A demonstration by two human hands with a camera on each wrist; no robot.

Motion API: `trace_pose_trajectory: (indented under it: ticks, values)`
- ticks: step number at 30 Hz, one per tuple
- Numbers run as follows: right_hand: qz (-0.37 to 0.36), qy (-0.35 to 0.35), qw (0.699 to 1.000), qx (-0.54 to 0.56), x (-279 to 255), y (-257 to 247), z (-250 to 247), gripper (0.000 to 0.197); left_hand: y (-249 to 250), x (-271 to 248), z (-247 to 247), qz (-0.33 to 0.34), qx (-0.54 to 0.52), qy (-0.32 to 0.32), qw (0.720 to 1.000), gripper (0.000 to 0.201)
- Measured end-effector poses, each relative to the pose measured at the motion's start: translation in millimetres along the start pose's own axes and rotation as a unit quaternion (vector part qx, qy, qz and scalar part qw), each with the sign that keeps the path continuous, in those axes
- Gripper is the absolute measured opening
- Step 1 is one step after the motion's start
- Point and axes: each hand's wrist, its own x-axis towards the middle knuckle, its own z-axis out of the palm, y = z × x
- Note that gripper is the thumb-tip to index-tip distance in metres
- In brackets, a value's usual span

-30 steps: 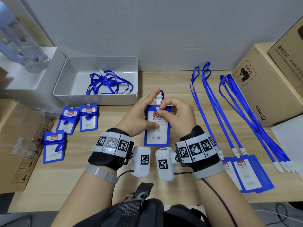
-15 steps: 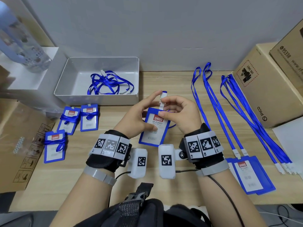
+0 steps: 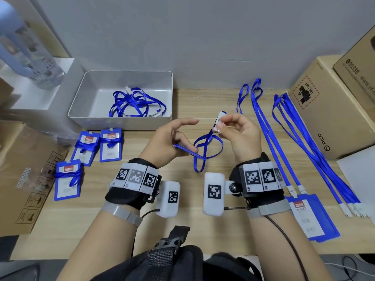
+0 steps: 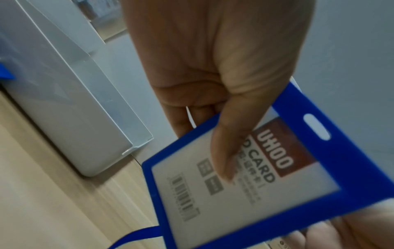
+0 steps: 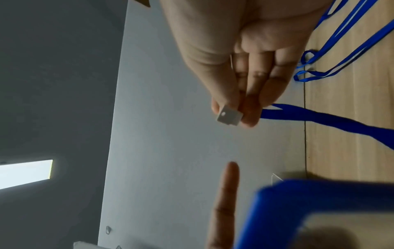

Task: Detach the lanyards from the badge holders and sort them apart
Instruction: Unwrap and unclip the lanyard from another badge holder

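L hand [image 3: 168,139] holds badge holder [image 4: 266,176], R hand [image 3: 240,131] pinches lanyard clip [image 5: 229,117]

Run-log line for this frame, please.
left hand: holds badge holder | right hand: pinches lanyard clip | state: detached

A clear water bottle [image 3: 30,57] stands far left, cardboard boxes [image 3: 332,110] stacked at the right edge of the wooden table [image 3: 203,230].

Plain grey wall [image 3: 203,37] behind light wooden table [image 3: 203,236]; cardboard boxes [image 3: 332,110] at table's right, against wall; bright ceiling light strip [image 5: 25,173].
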Motion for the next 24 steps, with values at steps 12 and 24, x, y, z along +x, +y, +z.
trace_pose_trajectory:
  ticks: [12,24]
  values:
    - [-0.053,-0.227,0.972,-0.025,-10,-24,6,0.055,-7,20,-7,-0.056,0.102,-0.087,0.99,0.091]
    - [0.144,-0.209,0.962,-0.106,13,14,8,0.053,46,18,-34,-0.028,-0.032,-0.172,0.984,0.039]
